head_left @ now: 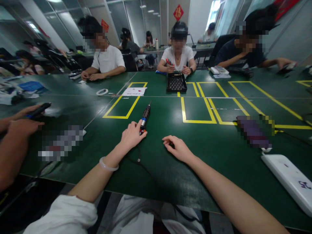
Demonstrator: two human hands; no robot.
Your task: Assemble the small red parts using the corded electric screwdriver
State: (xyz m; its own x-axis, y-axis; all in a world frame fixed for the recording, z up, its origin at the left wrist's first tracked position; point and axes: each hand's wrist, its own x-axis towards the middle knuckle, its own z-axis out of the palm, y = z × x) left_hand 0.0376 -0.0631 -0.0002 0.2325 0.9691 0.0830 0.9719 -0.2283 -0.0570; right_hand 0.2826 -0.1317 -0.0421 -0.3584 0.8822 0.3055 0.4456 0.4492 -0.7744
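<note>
My left hand [131,136] lies on the green table [156,169] with its fingertips on the rear end of a corded electric screwdriver [145,117]. The tool lies flat, tip pointing away from me, and its black cable [146,169] trails back toward the table edge. The fingers rest on it loosely rather than wrapping it. My right hand [177,148] rests on the table a little to the right, fingers curled under, nothing visible in it. A pale bangle [107,165] sits on my left wrist.
Yellow tape rectangles [198,110] mark the table. A black parts tray [176,84] stands before the person opposite. A white tape roll [102,92] and a paper card [134,91] lie left of it. A white device [290,178] sits at right. Another person's arm [12,143] is at left.
</note>
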